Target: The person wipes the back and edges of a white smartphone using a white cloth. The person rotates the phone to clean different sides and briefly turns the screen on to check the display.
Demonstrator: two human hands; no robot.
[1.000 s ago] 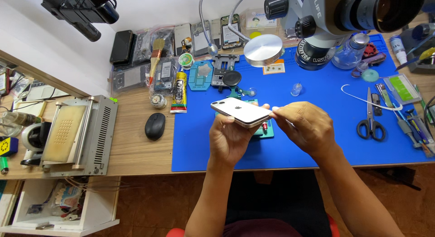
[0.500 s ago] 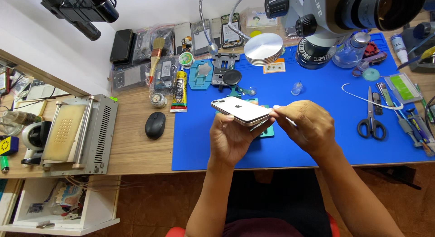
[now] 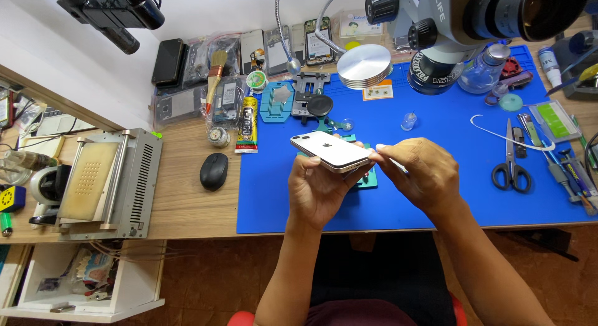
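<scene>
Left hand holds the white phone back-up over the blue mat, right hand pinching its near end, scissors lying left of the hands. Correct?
Not quite: the scissors lie to the right of the hands, per the head view. The rest stands: left hand holds the white phone back-up over the blue mat, right hand at its near end.

Both hands hover above the middle of a blue mat on the counter, the left hand and right hand meeting at a white phone. The front strip of mat below the hands is bare, and so is the stretch to their right, up to the scissors and a row of small tools near the right edge. Behind the hands the way is crowded: a green holder just beneath them, a small vial, a round metal disc and the microscope overhanging the back. To the left, bare wood lies between the mat and a black mouse, with a grey machine beyond it.
</scene>
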